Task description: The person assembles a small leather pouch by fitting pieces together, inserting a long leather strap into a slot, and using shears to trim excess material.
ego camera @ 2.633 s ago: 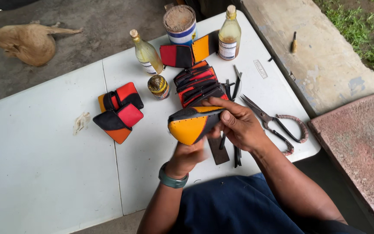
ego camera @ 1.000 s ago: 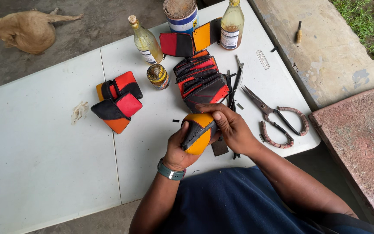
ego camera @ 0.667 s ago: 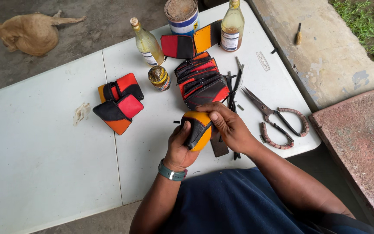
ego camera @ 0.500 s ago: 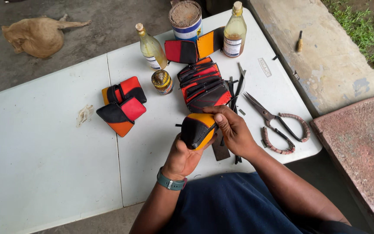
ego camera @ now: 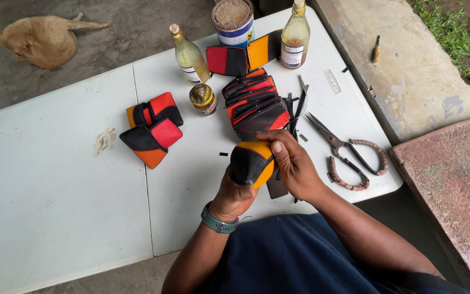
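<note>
Orange-and-black leather pouch held above the near edge of the white table, between both hands. Left hand under it, cupping the lower end, fingers curled round the black side and mostly hidden behind it. Right hand on the pouch's right flank, thumb pressed flat on the upper orange face, remaining fingers wrapped shut over the far edge. Both sets of fingers closed on the pouch. Teal watch on the left wrist.

Just beyond the pouch: stack of red-and-black leather pieces, fanned. Right of the pouch: scissors with wrapped handles, lying flat, blades slightly parted. Left of the pouch: small heap of finished pouches, red, orange, black. Further beyond the pouch: small jar, two glass bottles, a tin. Well left of the pouch, off the table: tan dog lying on the floor.
</note>
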